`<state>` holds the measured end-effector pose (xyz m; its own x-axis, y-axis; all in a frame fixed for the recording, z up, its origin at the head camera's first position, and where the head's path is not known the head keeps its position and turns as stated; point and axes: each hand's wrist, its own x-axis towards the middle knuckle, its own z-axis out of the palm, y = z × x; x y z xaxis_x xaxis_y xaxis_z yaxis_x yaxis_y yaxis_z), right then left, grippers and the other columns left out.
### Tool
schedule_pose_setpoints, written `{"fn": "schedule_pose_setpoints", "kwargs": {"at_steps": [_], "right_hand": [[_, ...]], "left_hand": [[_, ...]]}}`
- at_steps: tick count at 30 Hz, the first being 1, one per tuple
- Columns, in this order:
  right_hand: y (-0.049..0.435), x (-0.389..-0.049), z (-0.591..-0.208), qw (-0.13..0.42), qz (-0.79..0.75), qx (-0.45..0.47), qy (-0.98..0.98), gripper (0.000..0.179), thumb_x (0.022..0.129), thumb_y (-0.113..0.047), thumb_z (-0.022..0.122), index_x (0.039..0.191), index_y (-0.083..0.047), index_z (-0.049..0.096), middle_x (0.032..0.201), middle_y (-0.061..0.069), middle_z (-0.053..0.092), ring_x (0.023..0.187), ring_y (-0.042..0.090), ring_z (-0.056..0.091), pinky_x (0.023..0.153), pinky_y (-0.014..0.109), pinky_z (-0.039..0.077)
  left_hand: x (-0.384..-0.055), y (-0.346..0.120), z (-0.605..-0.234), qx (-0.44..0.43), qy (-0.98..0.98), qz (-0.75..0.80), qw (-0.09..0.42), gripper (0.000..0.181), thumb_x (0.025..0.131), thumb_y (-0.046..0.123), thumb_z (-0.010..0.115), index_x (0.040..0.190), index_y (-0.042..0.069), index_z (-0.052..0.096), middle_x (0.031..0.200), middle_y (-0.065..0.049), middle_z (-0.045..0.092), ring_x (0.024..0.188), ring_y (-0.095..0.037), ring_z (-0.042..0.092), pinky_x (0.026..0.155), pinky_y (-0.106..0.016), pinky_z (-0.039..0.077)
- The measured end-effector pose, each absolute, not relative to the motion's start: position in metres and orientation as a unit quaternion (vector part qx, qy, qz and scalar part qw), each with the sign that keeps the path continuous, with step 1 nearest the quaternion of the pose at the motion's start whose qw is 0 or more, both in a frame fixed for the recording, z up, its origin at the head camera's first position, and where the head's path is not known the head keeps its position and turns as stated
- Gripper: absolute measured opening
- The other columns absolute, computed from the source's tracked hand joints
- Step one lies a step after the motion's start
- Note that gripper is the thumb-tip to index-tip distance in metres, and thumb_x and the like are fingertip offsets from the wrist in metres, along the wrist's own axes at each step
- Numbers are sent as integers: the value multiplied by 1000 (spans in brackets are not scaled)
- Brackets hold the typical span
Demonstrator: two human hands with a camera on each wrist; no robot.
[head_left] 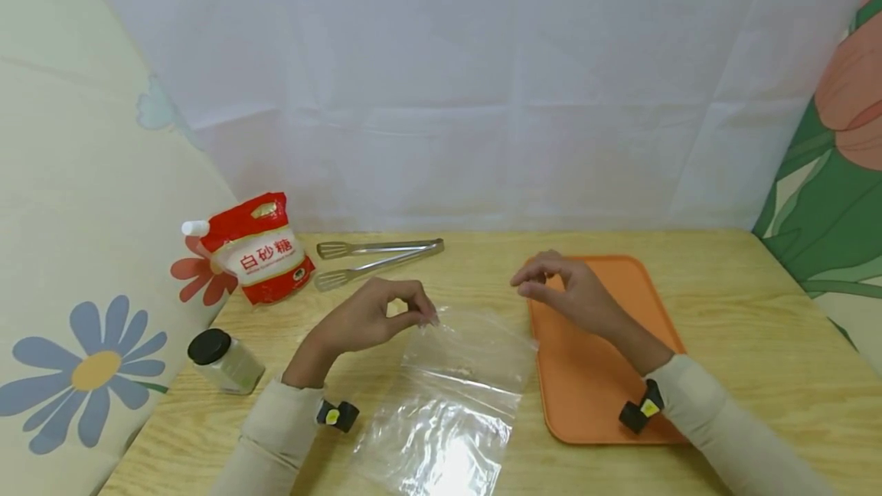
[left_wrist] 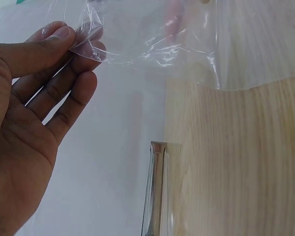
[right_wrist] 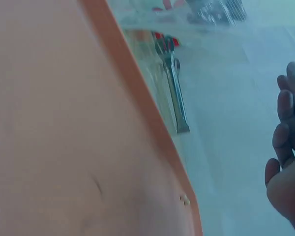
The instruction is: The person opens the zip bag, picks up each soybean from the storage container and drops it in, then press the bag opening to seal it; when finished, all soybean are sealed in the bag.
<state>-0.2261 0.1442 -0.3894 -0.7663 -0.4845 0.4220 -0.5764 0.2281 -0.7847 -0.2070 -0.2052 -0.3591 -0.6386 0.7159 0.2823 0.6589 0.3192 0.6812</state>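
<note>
A clear plastic bag (head_left: 475, 343) hangs from my left hand (head_left: 375, 316), which pinches its upper left corner between thumb and fingertips. Its lower part lies on the table, shiny and creased, and a few tiny pale specks show near its middle. In the left wrist view, the bag's film (left_wrist: 157, 34) bunches at the fingertips. My right hand (head_left: 568, 293) hovers over the far left part of an orange tray (head_left: 592, 404), apart from the bag. Its fingers (right_wrist: 285, 101) are loosely bent and hold nothing visible.
Metal tongs (head_left: 396, 255) lie spread behind the left hand. A red and white sugar pouch (head_left: 265, 251) with a white cap stands at the back left. In front of it, a black-lidded jar (head_left: 230, 366) leans on its side. White cloth (head_left: 482, 98) hangs behind the table.
</note>
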Motion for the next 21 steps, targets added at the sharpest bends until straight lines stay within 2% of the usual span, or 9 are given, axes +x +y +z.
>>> {"fn": "schedule_pose_setpoints", "kwargs": {"at_steps": [5, 9, 13, 17, 21], "right_hand": [[161, -242, -392, 70, 494, 267, -824, 14, 99, -34, 67, 111, -32, 73, 104, -7, 65, 88, 18, 49, 71, 38, 42], [169, -254, -399, 77, 474, 231, -846, 23, 98, -38, 67, 113, -23, 74, 102, -6, 67, 84, 20, 52, 66, 35, 43], [173, -267, -409, 72, 444, 208, -869, 28, 97, -35, 68, 115, -14, 74, 100, -3, 69, 80, 20, 55, 66, 35, 46], [172, -276, -418, 61, 408, 188, -891, 22, 97, -29, 70, 112, -15, 74, 97, 0, 70, 76, 19, 56, 63, 35, 48], [170, -282, -421, 52, 380, 181, -906, 19, 97, -28, 70, 110, -16, 76, 100, 0, 71, 79, 18, 59, 65, 36, 49]], "left_hand": [[-207, -205, -360, 424, 812, 401, 36, 18, 94, 4, 69, 100, 21, 69, 96, 4, 73, 86, -13, 68, 81, -33, 55], [-208, -206, -360, 424, 814, 396, 35, 19, 94, 4, 70, 100, 22, 69, 96, 7, 72, 87, -12, 68, 82, -33, 55], [-208, -206, -360, 426, 812, 397, 35, 17, 95, 5, 69, 100, 21, 69, 97, 9, 72, 86, -12, 68, 82, -33, 55], [-207, -205, -362, 425, 811, 401, 36, 16, 94, 4, 70, 99, 19, 69, 97, 7, 72, 86, -14, 68, 82, -33, 55], [-208, -204, -363, 423, 810, 405, 37, 18, 92, 1, 70, 100, 17, 69, 96, 3, 73, 85, -18, 69, 81, -33, 55]]}}
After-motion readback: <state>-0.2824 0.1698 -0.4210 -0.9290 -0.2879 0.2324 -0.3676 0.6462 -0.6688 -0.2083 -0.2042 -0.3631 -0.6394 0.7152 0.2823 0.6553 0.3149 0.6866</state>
